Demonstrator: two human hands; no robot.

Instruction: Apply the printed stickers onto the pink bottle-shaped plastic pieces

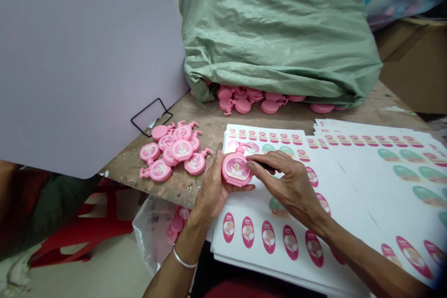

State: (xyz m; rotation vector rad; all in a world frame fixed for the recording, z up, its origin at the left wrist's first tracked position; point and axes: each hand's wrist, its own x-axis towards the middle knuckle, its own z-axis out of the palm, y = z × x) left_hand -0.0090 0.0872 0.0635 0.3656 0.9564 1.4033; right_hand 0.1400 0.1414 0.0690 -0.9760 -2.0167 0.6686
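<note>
Currently left hand [211, 188] cradles pink bottle [237, 171], fingers [244, 188] grasping its edge; right hand [291, 186] clenches a dark tool [268, 166] against its face, just above label sheets [349, 205]

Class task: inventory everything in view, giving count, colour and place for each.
Bottle-shaped pieces: about nine, pink, on the bench.
Further pieces: many, pink, under the sack.
Label sheets: several, white, pink and green ovals, right of the pile.
Sack: one, green, behind.
Board: one, lilac, far left.
Wire frame: one, black, by the board.
Bench: one, brown, beneath these.
Plastic bag: one, clear, under the bench.
Stool: one, red, floor left.
Cardboard box: one, brown, top right.
Labelled piece: one, pink, in left grip.
Dark tool: one, black, in right grip.
Left hand grip: one, under the piece, silver bangle on wrist.
Right hand grip: one, on the piece, holding the tool.
</note>
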